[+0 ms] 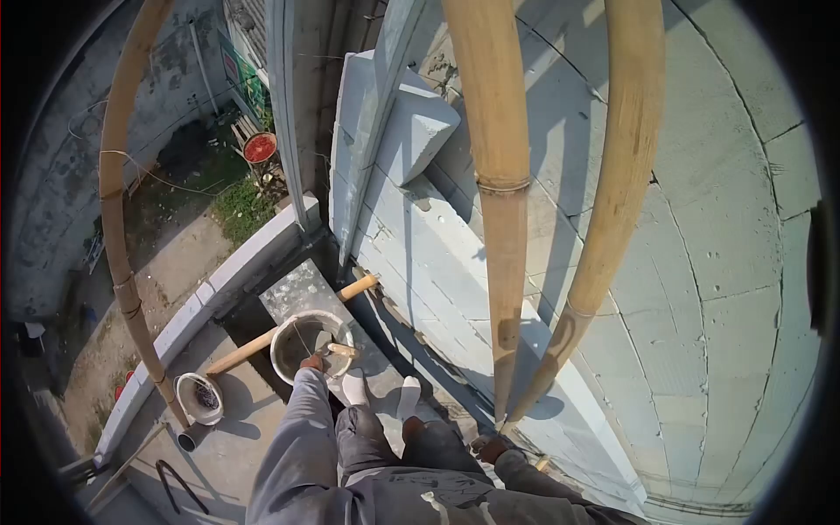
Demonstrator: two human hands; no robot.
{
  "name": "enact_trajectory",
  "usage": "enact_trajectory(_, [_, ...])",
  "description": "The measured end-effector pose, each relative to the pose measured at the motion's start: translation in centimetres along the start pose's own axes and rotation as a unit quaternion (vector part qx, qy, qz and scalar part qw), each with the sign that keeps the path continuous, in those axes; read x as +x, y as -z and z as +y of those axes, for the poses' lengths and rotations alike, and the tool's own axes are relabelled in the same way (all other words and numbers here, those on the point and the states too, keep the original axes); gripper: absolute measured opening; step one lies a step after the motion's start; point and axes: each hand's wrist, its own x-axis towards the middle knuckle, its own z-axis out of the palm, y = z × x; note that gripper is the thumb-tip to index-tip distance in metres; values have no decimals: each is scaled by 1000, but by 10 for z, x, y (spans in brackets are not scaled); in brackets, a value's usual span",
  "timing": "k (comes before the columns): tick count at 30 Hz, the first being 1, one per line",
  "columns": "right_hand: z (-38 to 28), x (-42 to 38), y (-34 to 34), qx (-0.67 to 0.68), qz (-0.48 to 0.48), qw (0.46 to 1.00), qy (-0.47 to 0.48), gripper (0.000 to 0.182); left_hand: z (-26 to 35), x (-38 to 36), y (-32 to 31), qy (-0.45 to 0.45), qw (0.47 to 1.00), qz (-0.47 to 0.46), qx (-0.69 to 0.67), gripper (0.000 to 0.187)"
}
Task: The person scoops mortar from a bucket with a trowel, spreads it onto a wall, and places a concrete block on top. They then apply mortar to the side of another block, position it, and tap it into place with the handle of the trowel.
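My left hand [312,361] reaches down in a grey sleeve to the near rim of a round bucket [289,337] of grey mortar. It is closed on a tool with a short wooden handle [343,350] that lies over the bucket. My right hand [494,448] rests low on top of the grey block wall [437,262], at the foot of two bamboo poles [503,219]. Its fingers are too small and shaded to read. My white shoes [409,395] stand on the slab between the bucket and the wall.
A long wooden pole [262,339] lies under the bucket. A smaller pail [199,398] and a pipe end [188,437] sit by the ledge [201,293]. A loose block [424,127] rests on the wall. A third bamboo pole [118,219] rises at the left. The ground with a red basin [260,147] lies far below.
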Motion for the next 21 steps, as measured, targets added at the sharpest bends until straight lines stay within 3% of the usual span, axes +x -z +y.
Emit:
enact_trajectory(1, [-4, 1, -10, -58, 44, 997, 28, 23, -14, 11, -5, 35, 999, -3, 35, 40])
enact_trajectory(2, [1, 11, -30, -116, 4, 993, -14, 29, -8, -25, -2, 31, 998, -34, -39, 32])
enact_trajectory(3, [-93, -47, 51, -30, -30, 996, -75, 33, -22, -17, 3, 51, 983, -79, -158, 32])
enact_trajectory(4, [-55, -21, 5, -52, -36, 998, -21, 37, -13, -40, -3, 50, 996, -53, -47, 28])
enact_trajectory(6, [-44, -9, -37, 80, 39, 993, -81, 41, -21, -34, -4, 97, 992, -60, -45, 25])
enact_trajectory(7, [-28, 13, -70, 131, 39, 987, -82, 43, 10, -109, -22, 111, 986, -70, 99, 28])
enact_trajectory(8, [-63, -25, -25, 190, 20, 978, -80, 45, 8, -107, -29, 143, 967, -104, 183, 31])
enact_trajectory(9, [-82, -42, -14, 195, 45, 966, -165, 46, 8, -114, -39, 178, 938, -133, 266, 34])
enact_trajectory(10, [-74, -33, -32, 226, 39, 960, -161, 46, 1, -125, -47, 180, 922, -135, 314, 34])
enact_trajectory(12, [-70, -17, -55, 216, 79, 963, -142, 42, -1, -170, -78, 146, 897, -161, 386, 42])
enact_trajectory(14, [-70, -23, -51, 253, 59, 957, -130, 37, -12, -153, -91, 159, 865, -179, 441, 44])
enact_trajectory(15, [-70, -25, -55, 318, 63, 930, -173, 34, -23, -149, -91, 171, 851, -189, 459, 46])
enact_trajectory(16, [-69, -38, -44, 253, 43, 959, -118, 33, -25, -154, -96, 153, 839, -202, 482, 42])
enact_trajectory(17, [-65, -37, -45, 270, 49, 954, -123, 33, -34, -144, -98, 149, 829, -202, 499, 42])
enact_trajectory(19, [-54, -39, -57, 275, 9, 957, -95, 43, -63, -132, -101, -26, 787, -364, 498, 40])
enact_trajectory(20, [-50, -39, -67, 291, 8, 951, -103, 43, -72, -149, -115, -18, 777, -368, 511, 40])
enact_trajectory(21, [-44, -38, -76, 297, 8, 950, -97, 41, -78, -181, -140, 39, 807, -313, 499, 39])
